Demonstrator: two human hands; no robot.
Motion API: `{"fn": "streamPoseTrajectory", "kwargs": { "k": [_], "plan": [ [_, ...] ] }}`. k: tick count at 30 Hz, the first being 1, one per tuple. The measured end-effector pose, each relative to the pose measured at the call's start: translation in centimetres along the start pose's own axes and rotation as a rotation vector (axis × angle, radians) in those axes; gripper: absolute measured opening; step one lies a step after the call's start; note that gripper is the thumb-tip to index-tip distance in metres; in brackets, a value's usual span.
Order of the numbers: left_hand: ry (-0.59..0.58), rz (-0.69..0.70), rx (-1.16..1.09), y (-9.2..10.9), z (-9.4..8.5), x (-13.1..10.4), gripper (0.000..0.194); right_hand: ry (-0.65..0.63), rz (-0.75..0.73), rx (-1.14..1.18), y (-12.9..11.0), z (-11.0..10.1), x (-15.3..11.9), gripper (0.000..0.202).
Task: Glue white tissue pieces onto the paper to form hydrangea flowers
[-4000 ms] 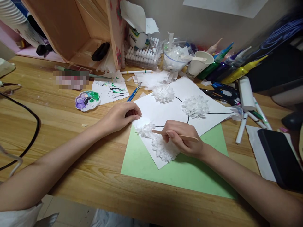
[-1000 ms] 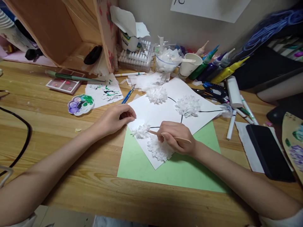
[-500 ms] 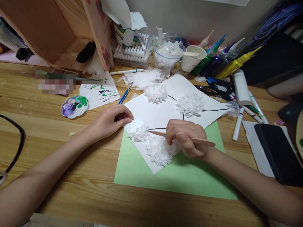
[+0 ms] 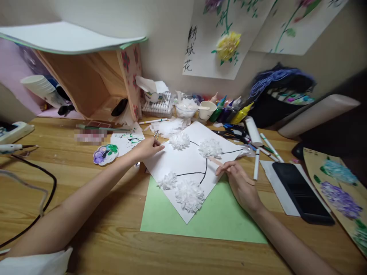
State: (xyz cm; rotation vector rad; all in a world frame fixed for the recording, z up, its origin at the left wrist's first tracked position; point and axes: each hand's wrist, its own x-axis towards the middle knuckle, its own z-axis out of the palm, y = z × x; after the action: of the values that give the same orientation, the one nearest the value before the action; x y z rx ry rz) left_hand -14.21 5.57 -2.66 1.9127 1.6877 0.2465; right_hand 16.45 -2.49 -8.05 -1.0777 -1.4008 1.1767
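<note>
A white sheet of paper (image 4: pixel 172 162) lies turned on a green sheet (image 4: pixel 229 214). Fluffy white paper flowers sit on it: a large flower (image 4: pixel 189 195) at the bottom, a small one (image 4: pixel 168 181) beside it, two more (image 4: pixel 210 148) towards the top. Black drawn lines (image 4: pixel 189 173) run between them. My right hand (image 4: pixel 241 185) grips a flat wooden craft stick (image 4: pixel 215 161), its tip by the upper right flower. My left hand (image 4: pixel 147 149) rests at the paper's upper left edge, thumb stretched onto it, other fingers partly hidden. Paintbrushes (image 4: pixel 156 134) show just beyond these fingers.
A paint palette (image 4: pixel 105 154) and a paint-stained sheet (image 4: pixel 127 142) lie left. A bowl of paper scraps (image 4: pixel 186 105), a paper cup (image 4: pixel 207 110) and paint bottles (image 4: pixel 242 113) stand behind. Right are scissors (image 4: pixel 232 134), markers (image 4: pixel 256 164) and a phone (image 4: pixel 302 193).
The view has tilted up, showing the wall pictures. My right hand has moved the craft stick from the small lower flower to the upper right one. My left hand has shifted towards the paintbrushes.
</note>
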Motion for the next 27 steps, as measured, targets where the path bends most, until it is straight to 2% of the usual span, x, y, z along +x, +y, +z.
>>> {"fn": "streamPoseTrajectory", "kwargs": {
  "k": [2,5,8,10,13,15,17,19,21,24,27],
  "plan": [
    [-0.095,0.035,-0.054,0.6,-0.8,0.9,0.032,-0.015,-0.023,0.021,0.0,0.2,0.0,0.021],
    [-0.177,0.137,-0.146,1.2,-1.6,1.3,0.036,0.057,-0.093,0.106,-0.5,0.1,0.2,0.021],
    [-0.092,0.247,-0.209,1.6,-2.1,0.3,0.039,0.105,-0.214,0.151,-1.4,-0.9,0.1,0.025],
    [-0.055,0.281,-0.273,1.6,-2.3,-1.0,0.037,0.116,-0.322,0.052,-2.0,-2.0,-0.1,0.027],
    [-0.019,0.238,-0.382,1.2,-2.8,-3.4,0.038,0.117,-0.508,-0.256,-2.6,-3.3,-0.7,0.023],
    [0.066,0.186,-0.427,0.7,-3.0,-5.3,0.039,0.119,-0.617,-0.405,-2.7,-3.7,-1.2,0.019],
    [0.18,0.14,-0.475,0.0,-2.8,-7.2,0.038,0.167,-0.655,-0.444,-2.7,-3.5,-1.4,0.016],
    [0.298,0.096,-0.545,-0.6,-2.0,-9.1,0.038,0.215,-0.572,-0.437,-2.7,-2.8,-1.6,0.014],
    [0.43,0.048,-0.641,-1.0,-0.8,-10.6,0.038,0.158,-0.409,-0.395,-2.7,-1.8,-1.7,0.014],
    [0.671,-0.002,-0.841,-0.7,1.6,-12.1,0.039,-0.08,-0.16,-0.272,-3.1,0.3,-2.0,0.019],
    [0.801,0.001,-0.998,0.4,3.6,-12.4,0.037,-0.266,-0.019,-0.115,-3.9,2.4,-2.5,0.034]
  ]
}}
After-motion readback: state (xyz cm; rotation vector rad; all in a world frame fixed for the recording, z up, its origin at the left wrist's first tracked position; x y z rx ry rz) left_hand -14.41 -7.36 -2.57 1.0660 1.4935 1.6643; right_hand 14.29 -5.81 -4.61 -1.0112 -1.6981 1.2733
